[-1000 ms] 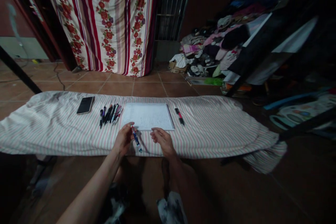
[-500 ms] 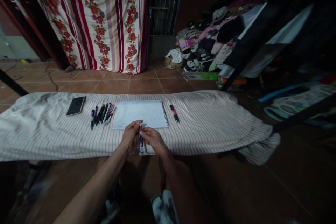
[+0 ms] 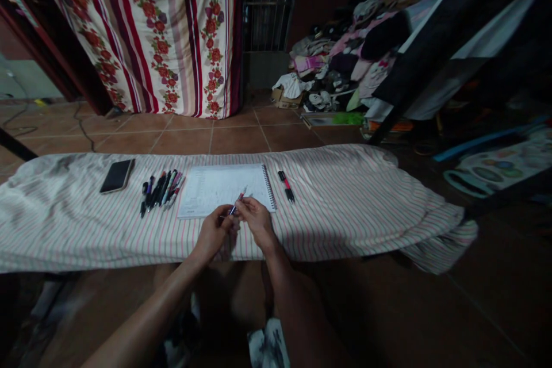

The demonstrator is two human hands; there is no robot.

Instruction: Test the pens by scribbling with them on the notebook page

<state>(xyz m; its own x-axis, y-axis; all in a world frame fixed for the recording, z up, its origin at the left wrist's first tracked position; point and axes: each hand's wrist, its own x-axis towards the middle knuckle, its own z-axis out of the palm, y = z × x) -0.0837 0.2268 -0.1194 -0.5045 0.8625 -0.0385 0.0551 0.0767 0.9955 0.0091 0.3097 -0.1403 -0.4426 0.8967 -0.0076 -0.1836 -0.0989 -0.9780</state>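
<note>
Between my two hands is a slim pen (image 3: pixel 237 202), slanting up to the right over the near edge of a spiral notebook (image 3: pixel 215 181). My left hand (image 3: pixel 215 230) is closed around its lower end. The fingers of my right hand (image 3: pixel 255 217) pinch it further up. Its upper tip points over the page, which has faint marks I cannot read. To the right of the notebook lies a red and black pen (image 3: pixel 286 187). A row of several pens (image 3: pixel 161 190) lies to the left.
A dark phone (image 3: pixel 117 176) rests at the left on the striped cloth (image 3: pixel 345 201) covering the surface. Beyond it are the tiled floor (image 3: pixel 185 139), a floral curtain (image 3: pixel 164 29) and a heap of clothes (image 3: pixel 340 63). A dark post (image 3: pixel 399 98) slants up at the right.
The pen has turned from nearly upright, pointing away from me, to slanting up to the right. My hands have shifted slightly with it. The camera view has moved a little.
</note>
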